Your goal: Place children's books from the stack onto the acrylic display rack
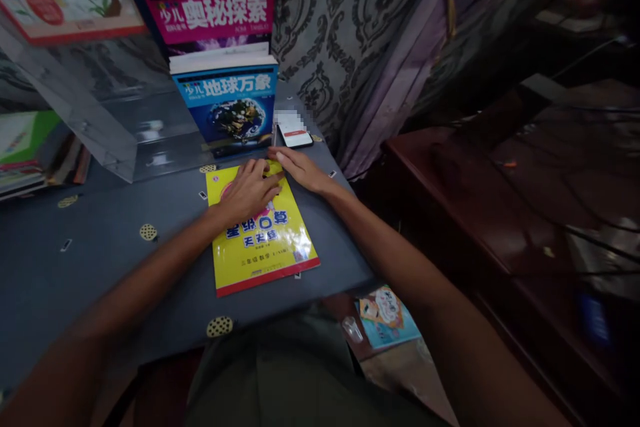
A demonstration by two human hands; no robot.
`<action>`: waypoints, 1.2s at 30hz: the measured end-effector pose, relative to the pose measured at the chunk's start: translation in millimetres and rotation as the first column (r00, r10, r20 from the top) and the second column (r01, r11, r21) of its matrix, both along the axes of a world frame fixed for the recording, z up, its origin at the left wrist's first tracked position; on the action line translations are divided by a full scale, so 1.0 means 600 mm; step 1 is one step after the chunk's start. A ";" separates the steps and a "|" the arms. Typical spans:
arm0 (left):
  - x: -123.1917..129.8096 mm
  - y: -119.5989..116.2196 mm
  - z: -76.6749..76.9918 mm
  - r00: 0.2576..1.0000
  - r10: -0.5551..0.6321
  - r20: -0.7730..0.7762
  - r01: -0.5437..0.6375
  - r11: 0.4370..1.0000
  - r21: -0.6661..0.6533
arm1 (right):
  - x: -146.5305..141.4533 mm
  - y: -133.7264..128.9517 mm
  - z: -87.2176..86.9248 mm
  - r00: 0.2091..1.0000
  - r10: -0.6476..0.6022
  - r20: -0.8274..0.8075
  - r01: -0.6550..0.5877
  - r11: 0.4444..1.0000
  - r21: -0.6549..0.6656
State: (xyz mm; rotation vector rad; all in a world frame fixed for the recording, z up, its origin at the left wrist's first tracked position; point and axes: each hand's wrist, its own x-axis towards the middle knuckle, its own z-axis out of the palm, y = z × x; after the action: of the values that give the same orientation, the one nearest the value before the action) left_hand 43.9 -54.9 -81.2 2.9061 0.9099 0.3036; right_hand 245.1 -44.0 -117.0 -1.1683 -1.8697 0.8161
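- Sitting far left: book pile (30, 147), flat on the tabletop (75, 267); probably stacked that way for stability.
- Next, clear stand (117, 147), then the blue globe book (235, 107), upright, cover forward, a magenta book (220, 10) behind it. Likely stepped so titles read.
- Left hand (253, 190): palm down, fingers loosely spread and half bent, over the upper part of the cover. No grip visible; looks like it's steadying the book.
- Yellow workbook (265, 247): closed, cover up, slightly turned, on the tabletop in front of the globe book. Flat support probably lets light hands control it.
- Phone (297, 140): lying beside the globe book, screen up, beyond the right hand.
- Right hand (300, 170): fingers straight, together, at the workbook's top right corner. Pinching or just touching, can't tell; maybe squaring that edge.
- Booklet (390, 317): lower down, off the tabletop.
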 end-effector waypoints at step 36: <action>-0.031 -0.155 0.007 0.968 -0.246 -0.045 0.246 0.969 -0.014 | -0.029 0.019 0.002 0.896 -0.092 0.434 -0.057 0.947 0.317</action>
State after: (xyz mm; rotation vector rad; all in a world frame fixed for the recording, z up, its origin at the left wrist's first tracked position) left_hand 25.4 -147.7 -77.2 2.9858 0.5437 0.2140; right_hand 227.4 -32.9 -115.9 -1.2255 -2.2530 0.2143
